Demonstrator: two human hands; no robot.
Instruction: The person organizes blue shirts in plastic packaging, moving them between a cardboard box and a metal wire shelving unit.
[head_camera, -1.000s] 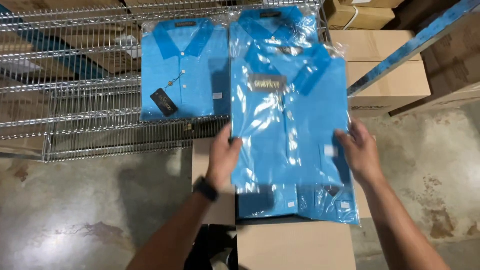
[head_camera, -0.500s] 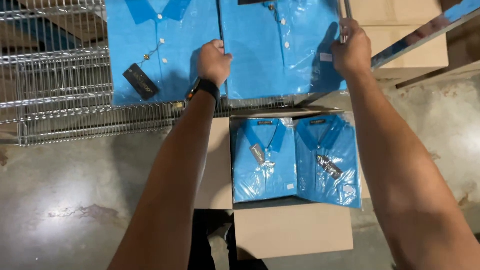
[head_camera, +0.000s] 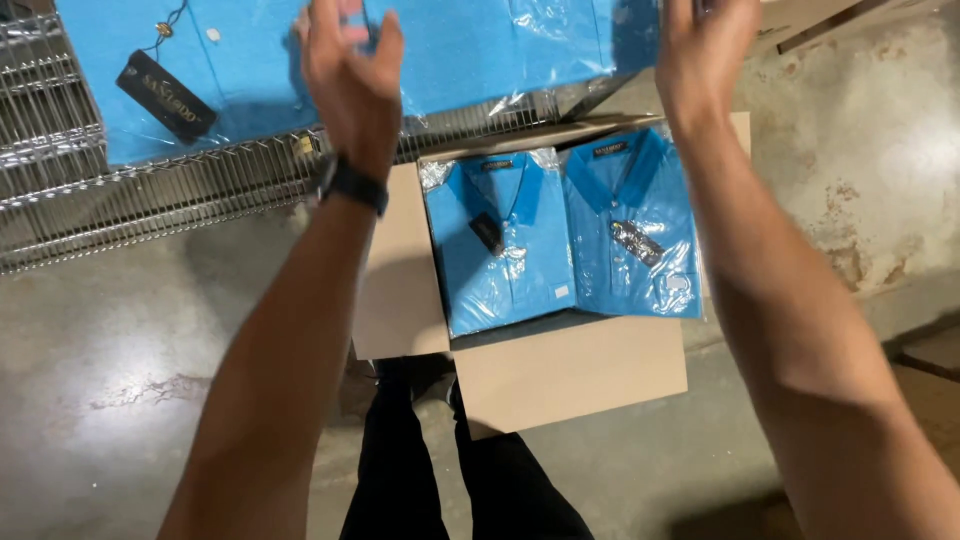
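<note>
Up over the shelf (head_camera: 150, 190), left hand (head_camera: 350, 70) spread, fingers loose, hovering at the near edge of the bagged shirt (head_camera: 500, 45), whether touching it unclear. Right hand (head_camera: 705, 50) raised at that shirt's right edge, fingertips cut off by the frame, grip impossible to tell. Left of it on the shelf, an unbagged shirt (head_camera: 110, 80) with a dark tag (head_camera: 165, 95). Below the shelf, an open box (head_camera: 570, 375) on the floor, two bagged shirts (head_camera: 505, 240) side by side inside.
</note>
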